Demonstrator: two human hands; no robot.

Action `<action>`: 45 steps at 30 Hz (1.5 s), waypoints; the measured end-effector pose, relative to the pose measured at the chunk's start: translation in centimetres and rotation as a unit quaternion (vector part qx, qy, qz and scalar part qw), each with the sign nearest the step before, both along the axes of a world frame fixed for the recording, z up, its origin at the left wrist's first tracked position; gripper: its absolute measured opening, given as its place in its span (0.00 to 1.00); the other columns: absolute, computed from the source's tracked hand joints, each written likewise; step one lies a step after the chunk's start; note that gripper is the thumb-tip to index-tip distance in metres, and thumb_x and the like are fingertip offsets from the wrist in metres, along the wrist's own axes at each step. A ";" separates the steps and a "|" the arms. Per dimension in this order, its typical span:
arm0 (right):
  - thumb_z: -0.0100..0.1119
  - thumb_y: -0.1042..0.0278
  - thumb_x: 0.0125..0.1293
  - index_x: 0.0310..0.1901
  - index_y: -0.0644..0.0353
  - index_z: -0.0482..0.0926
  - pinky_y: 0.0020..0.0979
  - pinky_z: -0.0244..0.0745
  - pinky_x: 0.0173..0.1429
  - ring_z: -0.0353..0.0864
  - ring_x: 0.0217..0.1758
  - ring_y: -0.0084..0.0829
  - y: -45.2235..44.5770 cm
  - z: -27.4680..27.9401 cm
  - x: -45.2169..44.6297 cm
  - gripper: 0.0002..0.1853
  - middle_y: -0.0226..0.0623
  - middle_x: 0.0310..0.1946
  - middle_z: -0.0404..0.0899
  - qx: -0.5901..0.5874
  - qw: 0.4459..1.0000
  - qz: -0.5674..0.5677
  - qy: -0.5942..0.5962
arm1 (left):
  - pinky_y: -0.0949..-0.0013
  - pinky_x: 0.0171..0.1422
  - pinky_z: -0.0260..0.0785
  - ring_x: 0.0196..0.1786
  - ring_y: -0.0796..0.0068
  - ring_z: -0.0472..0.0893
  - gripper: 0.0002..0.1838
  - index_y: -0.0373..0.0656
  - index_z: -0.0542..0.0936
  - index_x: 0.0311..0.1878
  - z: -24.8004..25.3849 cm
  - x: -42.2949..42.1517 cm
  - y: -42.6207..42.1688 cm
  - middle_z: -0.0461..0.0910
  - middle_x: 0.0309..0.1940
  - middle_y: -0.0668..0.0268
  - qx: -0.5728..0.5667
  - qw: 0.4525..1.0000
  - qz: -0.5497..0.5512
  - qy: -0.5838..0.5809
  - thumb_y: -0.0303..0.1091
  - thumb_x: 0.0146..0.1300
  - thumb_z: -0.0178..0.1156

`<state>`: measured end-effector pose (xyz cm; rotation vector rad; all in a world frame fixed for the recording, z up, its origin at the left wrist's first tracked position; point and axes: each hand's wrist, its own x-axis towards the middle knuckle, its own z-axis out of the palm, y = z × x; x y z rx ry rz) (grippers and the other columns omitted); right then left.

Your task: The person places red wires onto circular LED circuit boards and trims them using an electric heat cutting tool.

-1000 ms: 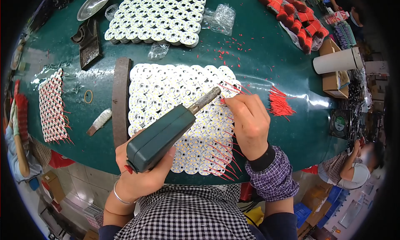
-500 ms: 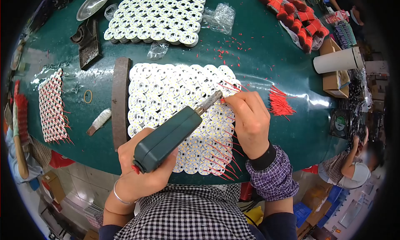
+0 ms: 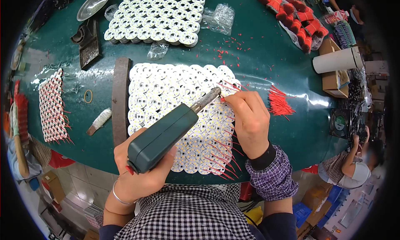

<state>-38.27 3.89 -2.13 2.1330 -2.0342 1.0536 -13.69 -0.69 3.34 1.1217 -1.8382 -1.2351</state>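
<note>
My left hand (image 3: 143, 167) is wrapped around the dark green body of a soldering gun (image 3: 164, 136). The gun's metal tip reaches up and right over a sheet of round white LED circuit boards (image 3: 152, 88), close to my right fingertips. With thumb and finger pinched, my right hand (image 3: 251, 121) holds a short red wire (image 3: 223, 99) against the boards, mostly hidden by the fingers. More red wires (image 3: 221, 156) stick out from boards along the sheet's right side. Whether the tip touches the wire I cannot tell.
A dark metal bar (image 3: 121, 102) lies along the sheet's left edge. Loose red wires (image 3: 281, 101) are piled to the right. Stacked boards (image 3: 154, 19) stand behind, bundled red wires (image 3: 298, 19) at the back right. A wired panel (image 3: 53, 106) lies left. Other people sit at both sides.
My left hand and the soldering gun have shifted slightly left, and the tip sits a little higher. My right hand has stayed nearly still, pinching the red wire.
</note>
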 end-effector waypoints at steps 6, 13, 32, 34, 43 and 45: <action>0.61 0.87 0.49 0.43 0.64 0.82 0.37 0.78 0.39 0.79 0.38 0.38 0.0 -0.1 -0.1 0.17 0.39 0.36 0.78 0.000 1.000 0.000 0.000 | 0.76 0.31 0.67 0.27 0.82 0.76 0.06 0.34 0.84 0.37 -0.3 -0.1 0.0 0.79 0.27 0.67 0.010 1.000 -0.017 -0.009 0.21 0.56 0.69; 0.61 0.87 0.48 0.43 0.64 0.81 0.37 0.78 0.39 0.79 0.38 0.39 -0.1 -0.2 0.0 0.17 0.39 0.36 0.77 -0.006 1.000 -0.002 0.002 | 0.76 0.30 0.67 0.26 0.83 0.76 0.05 0.34 0.83 0.35 0.0 -0.1 -0.1 0.78 0.26 0.67 0.033 0.999 -0.022 -0.021 0.22 0.56 0.69; 0.65 0.81 0.50 0.42 0.63 0.83 0.35 0.74 0.40 0.79 0.38 0.36 0.5 0.4 0.7 0.15 0.37 0.35 0.79 -0.043 0.999 0.002 0.029 | 0.73 0.36 0.76 0.30 0.73 0.85 0.12 0.36 0.87 0.42 -1.2 1.6 1.3 0.87 0.34 0.62 -0.058 0.998 0.036 0.009 0.25 0.54 0.74; 0.65 0.81 0.50 0.42 0.63 0.83 0.35 0.74 0.40 0.79 0.38 0.36 0.4 0.3 0.8 0.15 0.37 0.35 0.79 -0.040 0.999 0.006 0.024 | 0.73 0.35 0.75 0.29 0.74 0.84 0.11 0.36 0.87 0.41 -1.2 1.6 1.3 0.86 0.34 0.63 -0.016 0.999 0.036 0.010 0.24 0.53 0.74; 0.63 0.82 0.51 0.43 0.62 0.83 0.36 0.74 0.41 0.79 0.38 0.36 0.3 -0.6 0.6 0.15 0.36 0.35 0.78 -0.024 1.000 0.009 0.014 | 0.74 0.34 0.72 0.28 0.75 0.82 0.11 0.33 0.86 0.42 -1.4 1.5 1.0 0.84 0.32 0.61 -0.003 1.000 0.022 0.018 0.22 0.54 0.71; 0.63 0.82 0.51 0.43 0.62 0.83 0.36 0.74 0.41 0.79 0.38 0.36 0.3 -0.6 0.7 0.15 0.36 0.35 0.78 -0.023 1.000 0.010 0.018 | 0.74 0.34 0.72 0.29 0.76 0.82 0.11 0.33 0.86 0.42 -1.0 1.4 0.8 0.85 0.32 0.61 -0.004 1.000 0.014 0.012 0.21 0.54 0.70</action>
